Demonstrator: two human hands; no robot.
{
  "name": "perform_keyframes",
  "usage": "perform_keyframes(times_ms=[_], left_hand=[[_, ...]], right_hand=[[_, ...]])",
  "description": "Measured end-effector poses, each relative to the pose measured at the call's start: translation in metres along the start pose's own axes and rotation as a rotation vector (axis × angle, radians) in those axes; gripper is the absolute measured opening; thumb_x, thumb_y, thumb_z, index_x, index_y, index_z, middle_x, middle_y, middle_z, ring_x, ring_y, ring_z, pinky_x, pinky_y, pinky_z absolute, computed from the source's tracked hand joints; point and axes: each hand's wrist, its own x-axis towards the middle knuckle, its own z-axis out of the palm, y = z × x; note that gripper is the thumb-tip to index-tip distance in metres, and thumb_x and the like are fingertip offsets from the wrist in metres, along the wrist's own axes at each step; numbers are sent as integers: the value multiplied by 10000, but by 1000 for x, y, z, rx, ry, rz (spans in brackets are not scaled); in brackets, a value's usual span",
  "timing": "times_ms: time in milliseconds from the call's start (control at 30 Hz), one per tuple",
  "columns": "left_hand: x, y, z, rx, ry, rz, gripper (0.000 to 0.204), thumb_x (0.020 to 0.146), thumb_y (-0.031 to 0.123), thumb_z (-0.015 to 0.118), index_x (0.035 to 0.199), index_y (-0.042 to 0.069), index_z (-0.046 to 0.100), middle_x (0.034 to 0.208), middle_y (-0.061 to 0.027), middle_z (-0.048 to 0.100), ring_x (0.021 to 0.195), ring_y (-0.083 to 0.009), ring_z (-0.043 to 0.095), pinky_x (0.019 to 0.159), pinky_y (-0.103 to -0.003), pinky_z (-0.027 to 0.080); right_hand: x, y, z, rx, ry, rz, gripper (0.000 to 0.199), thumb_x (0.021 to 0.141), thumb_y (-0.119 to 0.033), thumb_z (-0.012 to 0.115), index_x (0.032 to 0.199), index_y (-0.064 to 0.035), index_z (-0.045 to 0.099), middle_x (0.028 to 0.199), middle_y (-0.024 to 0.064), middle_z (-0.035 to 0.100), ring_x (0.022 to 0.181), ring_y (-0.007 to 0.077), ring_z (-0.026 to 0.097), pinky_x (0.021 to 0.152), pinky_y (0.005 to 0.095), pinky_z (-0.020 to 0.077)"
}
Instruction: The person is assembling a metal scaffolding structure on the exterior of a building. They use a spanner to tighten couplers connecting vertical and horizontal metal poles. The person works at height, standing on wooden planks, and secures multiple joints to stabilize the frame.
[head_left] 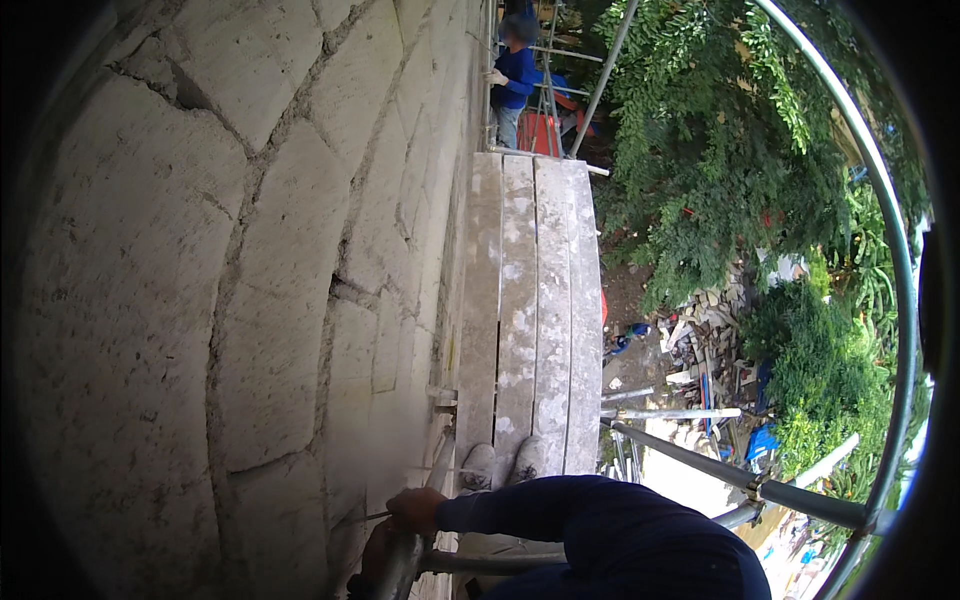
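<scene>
My right hand (pixel 415 508), at the end of a dark blue sleeve, is closed around a thin rod-like tool (pixel 376 516). The tool points left toward the stone wall (pixel 130 250), and its exact kind is too small to tell. Below it, in shadow beside a scaffold pipe (pixel 405 568), a brownish shape looks like my left hand (pixel 374 560); its fingers cannot be made out. A pale, blurred dusty patch (pixel 375 440) hangs before the wall just above my right hand. Deep rough joints run between the large blocks.
My shoes (pixel 528 458) stand on narrow scaffold planks (pixel 552 300) along the wall. Metal rails (pixel 800 500) curve round the right side, with trees (pixel 690 130) and rubble (pixel 705 335) far below. Another person (pixel 515 80) in blue works beyond the far plank end.
</scene>
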Motion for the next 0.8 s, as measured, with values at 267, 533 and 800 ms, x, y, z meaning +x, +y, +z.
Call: perform_keyframes(times_ms=[267, 533, 800], left_hand=[[21, -12, -47, -263, -474, -47, 396, 1049, 224, 534, 1390, 23, 510, 1134, -141, 674, 868, -215, 717, 667, -361, 625], [6, 5, -22, -464, -263, -29, 404, 1080, 284, 530, 1351, -15, 549, 1106, -136, 691, 858, -209, 722, 663, -354, 624], [20, -16, -27, -296, -199, 108, 418, 1081, 264, 538, 1382, -26, 549, 1179, -140, 691, 963, -202, 709, 787, -375, 617]], right_hand=[[-5, -3, -3, 43, 99, -8, 394, 876, -402, 673, 1046, -49, 712, 1031, 210, 737, 1022, 424, 711, 860, 518, 582], [6, 0, -10, 30, -17, -25, 505, 869, -562, 697, 968, -67, 719, 1023, 182, 716, 1021, 411, 688, 874, 526, 555], [9, -1, -10, 12, -19, 15, 514, 850, -566, 714, 985, -71, 745, 1065, 182, 729, 1058, 402, 693, 895, 519, 560]])
